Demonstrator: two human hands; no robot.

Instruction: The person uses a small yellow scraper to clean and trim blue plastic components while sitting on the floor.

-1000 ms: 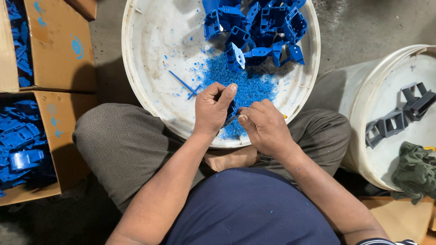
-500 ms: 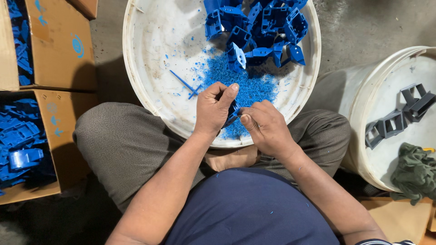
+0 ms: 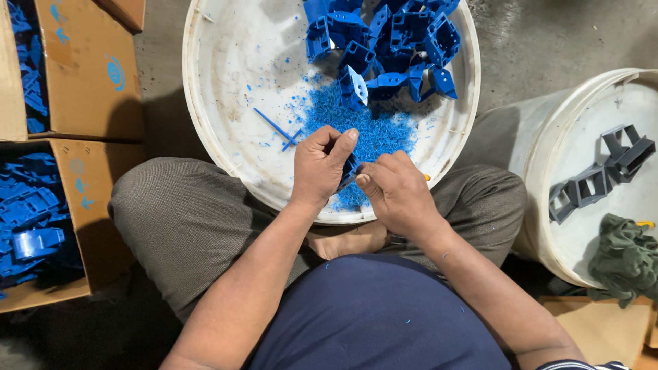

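Note:
My left hand (image 3: 321, 164) grips a small blue plastic part (image 3: 348, 171), mostly hidden between my fingers. Against the same part my right hand (image 3: 394, 190) is closed, with something small in its fingers that I cannot make out. Both hands hover over the near edge of a round white tub (image 3: 226, 75). A heap of blue plastic shavings (image 3: 373, 130) lies in the tub just beyond my fingers. Several blue frame-shaped plastic parts (image 3: 394, 41) are piled at the tub's far side. A thin blue plastic strip (image 3: 273, 125) lies left of the shavings.
Two cardboard boxes (image 3: 89, 89) with blue parts (image 3: 31, 219) stand at my left. At my right is a second white tub (image 3: 548, 144) holding grey frame parts (image 3: 603, 171) and a green cloth (image 3: 624, 260). My crossed legs (image 3: 185, 219) reach under the near tub's rim.
Both hands stay together on the small blue part over the shavings, with only slight finger motion.

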